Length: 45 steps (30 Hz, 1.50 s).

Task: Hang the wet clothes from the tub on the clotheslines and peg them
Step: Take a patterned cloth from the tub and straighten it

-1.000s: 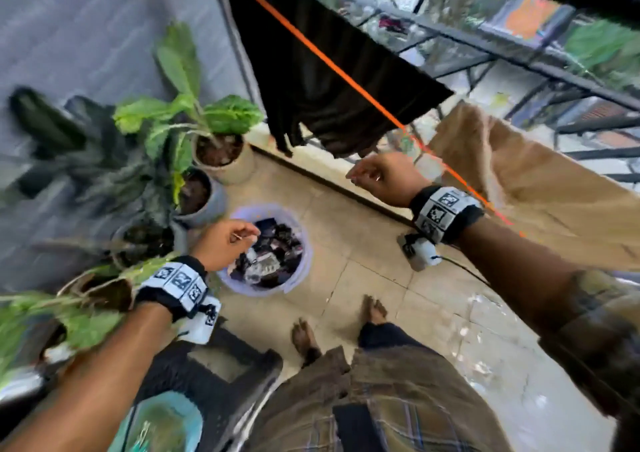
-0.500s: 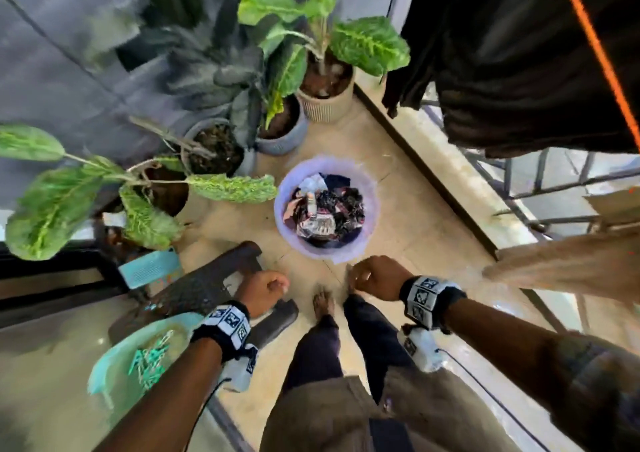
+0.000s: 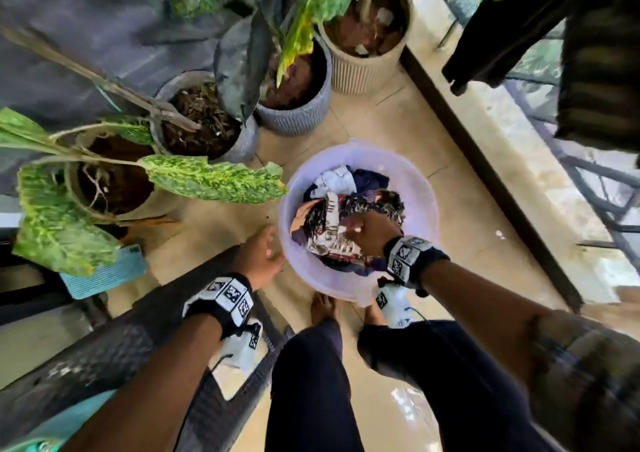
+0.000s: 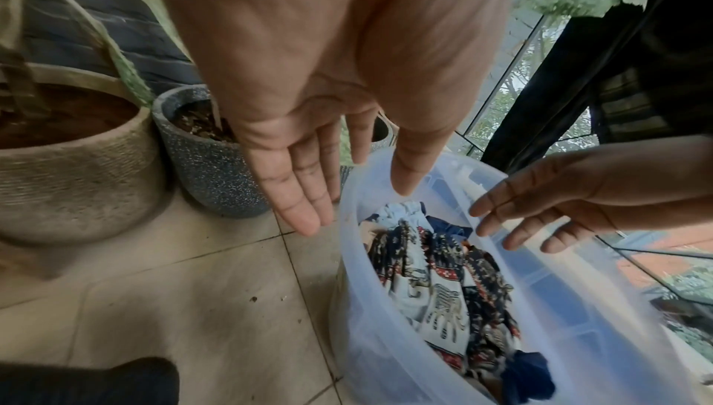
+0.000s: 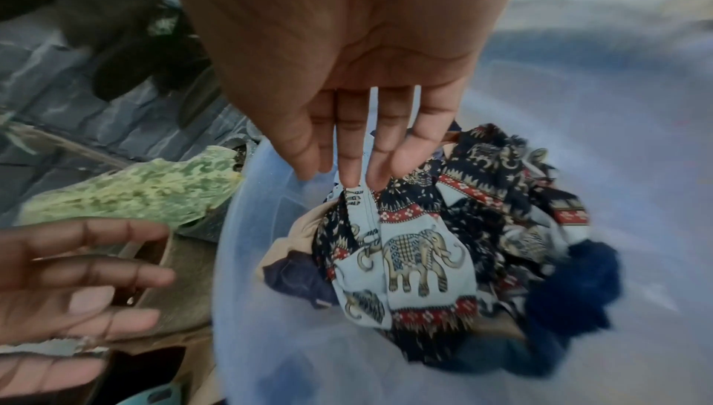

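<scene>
1. your right hand (image 3: pixel 370 232) covers part of the wet clothes (image 3: pixel 332 219) in the head view; whether its straight fingers (image 5: pixel 380 149) touch the elephant-print cloth (image 5: pixel 416 256) cannot be told.
2. your left hand (image 3: pixel 258 261) is spread, holding nothing, just beside the tub (image 3: pixel 420 195) rim.
3. the tub stands on the floor, holding the clothes heaped together.
4. the dark garment (image 3: pixel 595 60) is cut off at the frame edge.
</scene>
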Each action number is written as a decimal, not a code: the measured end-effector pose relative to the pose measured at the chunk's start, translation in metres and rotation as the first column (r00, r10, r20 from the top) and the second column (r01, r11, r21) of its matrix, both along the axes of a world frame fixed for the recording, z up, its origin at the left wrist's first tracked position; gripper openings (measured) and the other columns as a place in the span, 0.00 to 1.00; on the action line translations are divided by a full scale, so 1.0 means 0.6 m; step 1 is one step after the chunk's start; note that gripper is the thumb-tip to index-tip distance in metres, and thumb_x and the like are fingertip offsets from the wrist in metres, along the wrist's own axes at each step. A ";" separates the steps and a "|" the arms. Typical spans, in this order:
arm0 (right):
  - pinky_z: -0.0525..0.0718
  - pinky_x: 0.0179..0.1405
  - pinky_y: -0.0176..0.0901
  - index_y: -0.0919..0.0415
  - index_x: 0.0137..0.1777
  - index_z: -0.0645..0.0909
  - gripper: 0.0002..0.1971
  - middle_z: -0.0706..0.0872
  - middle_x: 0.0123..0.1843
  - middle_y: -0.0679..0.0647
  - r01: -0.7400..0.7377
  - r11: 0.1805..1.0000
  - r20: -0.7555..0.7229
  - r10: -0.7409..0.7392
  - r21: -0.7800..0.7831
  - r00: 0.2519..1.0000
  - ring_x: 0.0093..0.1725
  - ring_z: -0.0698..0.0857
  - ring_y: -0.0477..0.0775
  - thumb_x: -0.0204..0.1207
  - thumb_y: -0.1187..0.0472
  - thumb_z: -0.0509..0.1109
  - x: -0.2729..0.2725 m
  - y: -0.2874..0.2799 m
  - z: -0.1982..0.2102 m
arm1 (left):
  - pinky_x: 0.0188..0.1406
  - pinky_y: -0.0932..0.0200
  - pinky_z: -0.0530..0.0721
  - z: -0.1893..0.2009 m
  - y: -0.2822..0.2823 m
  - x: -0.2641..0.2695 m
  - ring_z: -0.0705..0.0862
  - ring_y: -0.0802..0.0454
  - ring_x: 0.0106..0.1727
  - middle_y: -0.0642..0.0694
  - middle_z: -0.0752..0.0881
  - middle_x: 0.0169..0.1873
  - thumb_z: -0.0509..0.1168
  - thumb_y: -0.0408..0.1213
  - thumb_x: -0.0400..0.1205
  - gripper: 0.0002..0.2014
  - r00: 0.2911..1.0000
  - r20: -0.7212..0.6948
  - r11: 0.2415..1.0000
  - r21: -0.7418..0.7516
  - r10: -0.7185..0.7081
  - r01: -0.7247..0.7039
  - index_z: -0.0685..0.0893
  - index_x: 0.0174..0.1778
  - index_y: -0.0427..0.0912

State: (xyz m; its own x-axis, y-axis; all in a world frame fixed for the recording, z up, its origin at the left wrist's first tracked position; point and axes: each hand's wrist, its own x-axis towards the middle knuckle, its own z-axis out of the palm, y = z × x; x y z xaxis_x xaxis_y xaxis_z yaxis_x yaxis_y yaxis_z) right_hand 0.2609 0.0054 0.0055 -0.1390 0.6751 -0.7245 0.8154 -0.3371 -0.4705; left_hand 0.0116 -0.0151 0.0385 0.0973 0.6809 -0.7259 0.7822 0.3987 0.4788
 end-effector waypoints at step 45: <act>0.77 0.48 0.34 0.58 0.49 0.80 0.11 0.81 0.47 0.43 0.072 0.744 -0.323 0.199 0.664 0.925 0.47 0.81 0.45 0.73 0.74 0.67 0.055 -0.004 0.601 | 0.60 0.47 0.84 0.501 0.103 0.137 0.87 0.52 0.56 0.52 0.89 0.50 0.70 0.44 0.75 0.13 0.848 0.366 0.886 0.405 -0.383 0.225 0.80 0.55 0.52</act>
State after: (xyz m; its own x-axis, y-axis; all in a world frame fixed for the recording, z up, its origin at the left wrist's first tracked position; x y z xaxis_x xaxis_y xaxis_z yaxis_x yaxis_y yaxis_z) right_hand 0.2941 0.0030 0.3658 -0.3495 0.9369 0.0049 0.5550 0.2112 -0.8046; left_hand 0.0937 0.0467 0.3391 0.5839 0.7555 -0.2971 0.5237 -0.0708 0.8490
